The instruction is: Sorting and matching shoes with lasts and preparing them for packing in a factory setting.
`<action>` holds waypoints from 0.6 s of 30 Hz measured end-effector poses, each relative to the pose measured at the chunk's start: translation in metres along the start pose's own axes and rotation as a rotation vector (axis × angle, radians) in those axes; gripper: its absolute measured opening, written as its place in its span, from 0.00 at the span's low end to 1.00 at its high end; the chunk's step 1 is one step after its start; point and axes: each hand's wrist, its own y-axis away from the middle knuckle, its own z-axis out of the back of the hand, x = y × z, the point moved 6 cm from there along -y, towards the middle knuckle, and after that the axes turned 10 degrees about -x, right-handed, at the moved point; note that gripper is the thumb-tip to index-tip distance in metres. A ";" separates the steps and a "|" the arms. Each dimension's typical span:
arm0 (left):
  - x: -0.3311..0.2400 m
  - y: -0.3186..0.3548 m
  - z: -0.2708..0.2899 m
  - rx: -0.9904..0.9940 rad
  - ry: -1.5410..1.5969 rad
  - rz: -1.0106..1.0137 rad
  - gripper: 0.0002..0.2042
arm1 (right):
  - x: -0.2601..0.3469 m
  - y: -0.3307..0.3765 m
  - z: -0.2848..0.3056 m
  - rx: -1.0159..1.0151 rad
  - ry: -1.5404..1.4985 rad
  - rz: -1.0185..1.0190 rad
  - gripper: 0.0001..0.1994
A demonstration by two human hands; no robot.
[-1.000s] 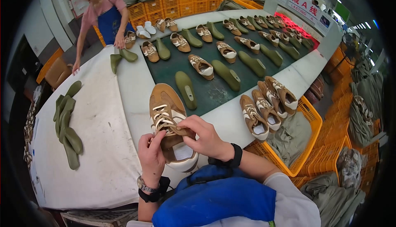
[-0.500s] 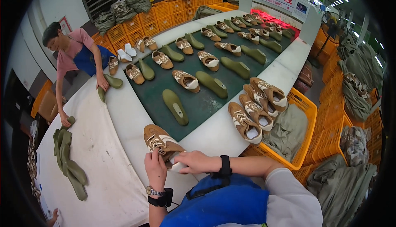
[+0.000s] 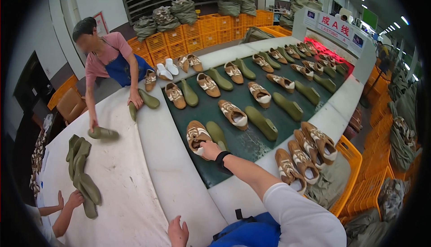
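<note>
With my right hand (image 3: 209,150) I hold the heel of a brown shoe (image 3: 196,134) with cream stripes and laces, over the green conveyor belt (image 3: 204,175). Beside the shoe is an olive shoe last (image 3: 216,133), partly covered by my hand. My left hand (image 3: 178,232) is at the lower edge by the white tabletop (image 3: 179,193), fingers apart, nothing in it. Farther along the belt are several more shoes (image 3: 233,113) and olive lasts (image 3: 261,123).
Right of the belt, brown shoes (image 3: 304,153) stand on the white ledge beside an orange crate (image 3: 352,161). Across the table a co-worker in a blue apron (image 3: 121,67) handles lasts. Another person's hands (image 3: 67,204) reach in at lower left, near piled lasts (image 3: 81,175).
The shoe has gone from both my hands to the belt beside the last, in my right hand alone. My left hand has let go. The co-worker has moved a last from the pile.
</note>
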 end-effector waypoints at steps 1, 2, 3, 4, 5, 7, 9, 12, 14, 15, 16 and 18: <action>0.005 0.008 0.000 0.055 0.031 0.074 0.18 | -0.009 -0.008 -0.006 -0.030 -0.016 -0.038 0.16; 0.008 0.013 -0.003 0.112 0.061 0.148 0.20 | -0.019 -0.016 -0.012 -0.060 -0.033 -0.078 0.14; 0.006 0.013 -0.003 0.103 0.055 0.152 0.20 | -0.024 -0.021 -0.020 0.011 -0.097 -0.095 0.19; 0.000 0.011 -0.003 0.067 0.035 0.125 0.17 | -0.034 -0.025 -0.023 0.007 -0.101 -0.097 0.19; -0.006 0.009 -0.003 0.035 0.015 0.094 0.14 | -0.044 -0.028 -0.025 -0.018 -0.143 -0.103 0.22; -0.019 0.002 -0.007 0.079 0.025 0.080 0.15 | -0.052 -0.023 -0.025 0.001 -0.197 -0.110 0.28; -0.028 -0.003 -0.011 0.144 0.048 0.068 0.17 | -0.039 -0.009 -0.005 -0.036 -0.288 -0.023 0.24; -0.052 -0.016 -0.028 0.152 0.096 -0.129 0.16 | -0.048 0.043 0.054 -0.170 -0.322 0.085 0.18; -0.069 -0.020 -0.039 0.226 0.093 -0.218 0.15 | -0.041 0.091 0.102 0.013 -0.374 0.022 0.16; -0.078 -0.020 -0.048 0.234 0.099 -0.277 0.15 | -0.041 0.124 0.138 -0.060 -0.386 0.048 0.15; -0.085 -0.018 -0.054 0.239 0.105 -0.329 0.15 | -0.039 0.155 0.163 -0.048 -0.306 0.034 0.15; -0.096 -0.013 -0.063 0.306 0.124 -0.409 0.16 | -0.031 0.217 0.200 -0.072 -0.365 0.095 0.14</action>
